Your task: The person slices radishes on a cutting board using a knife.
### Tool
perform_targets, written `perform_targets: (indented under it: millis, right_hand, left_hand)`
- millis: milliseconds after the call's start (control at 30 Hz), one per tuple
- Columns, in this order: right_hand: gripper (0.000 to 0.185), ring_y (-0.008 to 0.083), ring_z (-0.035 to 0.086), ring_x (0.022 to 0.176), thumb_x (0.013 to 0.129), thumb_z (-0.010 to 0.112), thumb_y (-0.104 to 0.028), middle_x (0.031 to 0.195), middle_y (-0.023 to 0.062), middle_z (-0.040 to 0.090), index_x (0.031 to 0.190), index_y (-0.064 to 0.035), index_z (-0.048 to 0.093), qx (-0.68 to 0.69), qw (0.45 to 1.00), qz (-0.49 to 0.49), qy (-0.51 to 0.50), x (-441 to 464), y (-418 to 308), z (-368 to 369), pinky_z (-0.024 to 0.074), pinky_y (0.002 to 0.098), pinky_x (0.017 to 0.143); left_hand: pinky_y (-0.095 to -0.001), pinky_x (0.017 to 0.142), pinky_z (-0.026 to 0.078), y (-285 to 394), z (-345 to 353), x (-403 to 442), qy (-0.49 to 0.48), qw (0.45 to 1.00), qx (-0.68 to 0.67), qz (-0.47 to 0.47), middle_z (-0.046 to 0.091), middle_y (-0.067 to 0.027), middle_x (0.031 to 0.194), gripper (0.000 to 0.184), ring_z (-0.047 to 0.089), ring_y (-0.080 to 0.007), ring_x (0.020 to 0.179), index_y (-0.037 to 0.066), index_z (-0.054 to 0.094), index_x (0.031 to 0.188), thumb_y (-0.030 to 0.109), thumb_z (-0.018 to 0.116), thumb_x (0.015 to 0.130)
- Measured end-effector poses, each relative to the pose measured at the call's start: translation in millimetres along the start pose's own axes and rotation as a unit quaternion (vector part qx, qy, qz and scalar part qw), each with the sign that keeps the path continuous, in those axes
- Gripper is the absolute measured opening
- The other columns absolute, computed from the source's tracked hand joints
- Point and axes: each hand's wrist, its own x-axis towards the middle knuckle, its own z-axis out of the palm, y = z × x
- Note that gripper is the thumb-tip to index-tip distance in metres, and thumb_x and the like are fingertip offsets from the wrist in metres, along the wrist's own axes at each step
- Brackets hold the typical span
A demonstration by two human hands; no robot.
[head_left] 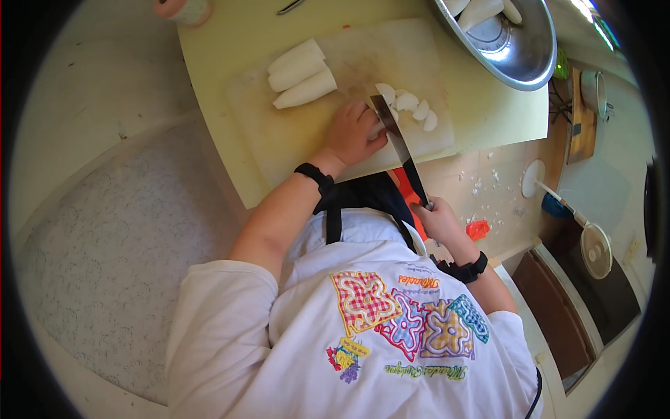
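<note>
Left of the knife (399,138) our right hand (438,217) grips, our left hand (354,135) curls over a white piece (377,130), axis hidden.

The left hand (354,134) mostly hides a white piece (376,130); the top edge crops the metal bowl (536,52).

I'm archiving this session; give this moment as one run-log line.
left hand: steadying white radish piece | right hand: holding kitchen knife | radish slices: on cutting board | metal bowl: radish pieces inside
</note>
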Motion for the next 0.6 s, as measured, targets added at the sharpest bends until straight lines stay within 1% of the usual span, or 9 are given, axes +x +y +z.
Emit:
perform_targets:
  millis: [133,233,300,367,433,533,600]
  right_hand:
    - [0.035,0.0142,0.046,0.056,0.090,0.065,-0.031,0.059,0.0040,0.050,0.076,0.0001,0.057,0.017,1.000,-0.005,-0.008,14.9,-17.0,0.9,0.0409,0.0350,0.056]
    - [0.033,0.0142,0.046,0.053,0.090,0.063,-0.030,0.058,0.0041,0.049,0.075,-0.0007,0.057,0.027,0.999,0.001,-0.018,29.6,-39.2,0.9,0.0401,0.0351,0.053]
    - [0.032,0.0138,0.046,0.050,0.090,0.062,-0.028,0.056,0.0030,0.048,0.073,-0.0018,0.056,0.046,0.995,-0.085,0.019,47.7,-46.0,5.8,0.0391,0.0348,0.049]
    - [0.030,0.0136,0.045,0.048,0.090,0.062,-0.027,0.056,0.0023,0.048,0.073,-0.0022,0.055,0.059,0.995,-0.074,0.010,61.7,-58.9,8.0,0.0383,0.0348,0.048]
    - [0.029,0.0135,0.044,0.046,0.089,0.062,-0.026,0.055,0.0017,0.047,0.073,-0.0026,0.055,0.072,0.995,-0.064,0.004,70.5,-67.3,8.2,0.0374,0.0349,0.046]
    - [0.029,0.0131,0.043,0.044,0.089,0.063,-0.026,0.055,0.0014,0.047,0.073,-0.0032,0.054,0.078,0.995,-0.062,-0.012,72.3,-72.2,3.0,0.0363,0.0338,0.044]
    - [0.030,0.0129,0.042,0.042,0.090,0.063,-0.027,0.055,0.0015,0.048,0.072,-0.0038,0.054,0.110,0.992,-0.046,-0.031,72.1,-80.1,0.4,0.0351,0.0328,0.041]
  left_hand:
    - [-0.0439,0.076,0.045,-0.8,-1.4,0.5,0.005,1.000,-0.001,0.009,0.053,-0.0112,0.085,0.025,0.054,-0.0333,0.084,0.008,0.055,0.083,0.021,0.073,0.071]
    - [-0.0438,0.075,0.045,-0.8,-1.3,1.0,0.015,1.000,-0.002,0.017,0.053,-0.0112,0.084,0.025,0.054,-0.0333,0.083,0.008,0.056,0.082,0.021,0.074,0.070]
    - [-0.0438,0.075,0.045,-0.8,-0.9,0.9,0.016,1.000,0.002,0.016,0.052,-0.0113,0.084,0.026,0.054,-0.0333,0.083,0.008,0.056,0.082,0.021,0.074,0.070]
    - [-0.0438,0.074,0.045,-0.7,-1.9,-0.2,0.018,1.000,0.008,0.011,0.052,-0.0114,0.084,0.026,0.054,-0.0332,0.083,0.007,0.056,0.082,0.021,0.074,0.070]
    - [-0.0440,0.071,0.046,0.2,-2.5,1.1,0.017,1.000,0.005,0.018,0.053,-0.0136,0.086,0.027,0.055,-0.0352,0.082,0.007,0.058,0.082,0.021,0.077,0.068]
    - [-0.0440,0.070,0.046,2.0,-0.6,0.6,0.025,1.000,-0.001,0.012,0.053,-0.0138,0.085,0.028,0.055,-0.0354,0.081,0.007,0.057,0.081,0.021,0.077,0.068]
    - [-0.0441,0.070,0.046,1.0,-1.0,0.9,0.026,1.000,-0.004,0.015,0.052,-0.0139,0.085,0.028,0.054,-0.0355,0.081,0.007,0.057,0.081,0.020,0.077,0.068]
